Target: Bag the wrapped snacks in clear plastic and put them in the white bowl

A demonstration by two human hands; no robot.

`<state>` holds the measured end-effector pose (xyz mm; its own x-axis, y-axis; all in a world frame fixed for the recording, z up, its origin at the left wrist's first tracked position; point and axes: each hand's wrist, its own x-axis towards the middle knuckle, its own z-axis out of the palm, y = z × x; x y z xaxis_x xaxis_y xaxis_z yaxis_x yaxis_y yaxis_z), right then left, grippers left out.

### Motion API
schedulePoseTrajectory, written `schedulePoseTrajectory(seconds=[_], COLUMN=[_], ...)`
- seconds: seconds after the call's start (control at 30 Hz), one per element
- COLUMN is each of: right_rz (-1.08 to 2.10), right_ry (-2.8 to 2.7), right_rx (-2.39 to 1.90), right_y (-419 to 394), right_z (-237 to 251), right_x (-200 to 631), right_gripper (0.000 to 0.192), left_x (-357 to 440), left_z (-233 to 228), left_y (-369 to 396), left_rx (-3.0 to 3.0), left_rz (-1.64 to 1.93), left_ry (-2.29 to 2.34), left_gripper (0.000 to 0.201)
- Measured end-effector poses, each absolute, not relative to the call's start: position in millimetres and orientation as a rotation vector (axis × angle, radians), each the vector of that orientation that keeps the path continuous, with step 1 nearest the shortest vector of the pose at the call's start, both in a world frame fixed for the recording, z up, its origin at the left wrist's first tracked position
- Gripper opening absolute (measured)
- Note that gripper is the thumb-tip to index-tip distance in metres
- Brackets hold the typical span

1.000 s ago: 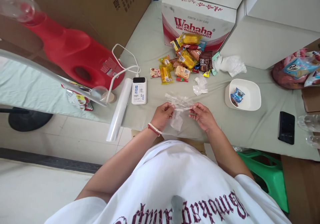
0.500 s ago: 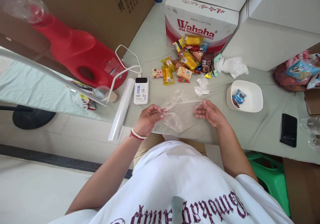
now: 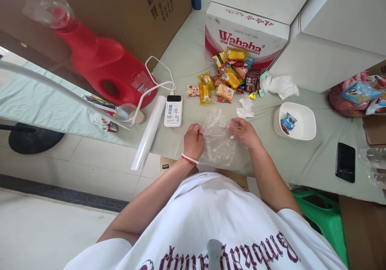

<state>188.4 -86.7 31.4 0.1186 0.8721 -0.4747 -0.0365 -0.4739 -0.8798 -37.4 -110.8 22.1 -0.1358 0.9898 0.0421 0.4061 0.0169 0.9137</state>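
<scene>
A thin, clear plastic bag [image 3: 219,147] hangs crumpled between my hands at the table's front edge. My left hand [image 3: 194,142] is closed, pinching the bag's left side near its top. On the other side my right hand [image 3: 245,132] has its bent fingers and thumb on the bag's upper right edge. Beyond the bag lies a pile of wrapped snacks [image 3: 230,76] in yellow, red and brown packaging. A small crumpled piece of clear plastic [image 3: 245,106] rests in front of the pile. To the right, a white plastic bowl [image 3: 307,121] holds a blue snack packet [image 3: 288,122].
On the left are a roll of clear film [image 3: 148,133], a white power bank [image 3: 173,115] with a cable, and a large red bottle [image 3: 111,61]. A Wahaba-printed box [image 3: 223,25] stands behind the snacks. A black phone [image 3: 345,162] lies far right, above a green stool [image 3: 328,217].
My left hand has moved right and turned, coming closer to my right hand. My right hand has shifted slightly left, and the bag between them is now slacker and more bunched.
</scene>
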Motion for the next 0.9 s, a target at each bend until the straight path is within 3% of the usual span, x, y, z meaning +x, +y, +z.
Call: schedulePoseTrajectory(seconds=[0.13, 0.3, 0.43, 0.57, 0.73, 0.9], right_rz=[1.215, 1.273, 1.297, 1.266, 1.088, 0.914], right_ry=[-0.928, -0.856, -0.979, -1.221, -1.331, -1.565], right_rx=[-1.766, -1.686, -1.664, -1.638, -1.774, -2.089], right_y=[-91.7, -93.8, -91.9, -84.9, -88.0, -109.1], right_z=[13.4, 6.3, 6.0, 3.8, 0.7, 7.3], right_x=[201.3, 220.9, 223.5, 225.8, 245.9, 273.2], right_gripper=[0.024, 0.031, 0.032, 0.034, 0.041, 0.044], left_x=[-39.6, -60.1, -66.9, -51.4, -31.4, -28.7], left_z=[7.4, -0.4, 17.4, 28.2, 4.7, -10.0], left_y=[-95.8, -95.2, -112.0, -110.6, -90.2, -97.2], left_rx=[1.006, 0.891, 1.524, 2.352, 2.341, 2.228], left_rz=[1.019, 0.987, 1.148, 0.805, 0.320, 0.325], left_ry=[1.702, 1.833, 2.056, 1.512, 1.533, 1.726], left_gripper=[0.014, 0.012, 0.012, 0.028, 0.055, 0.061])
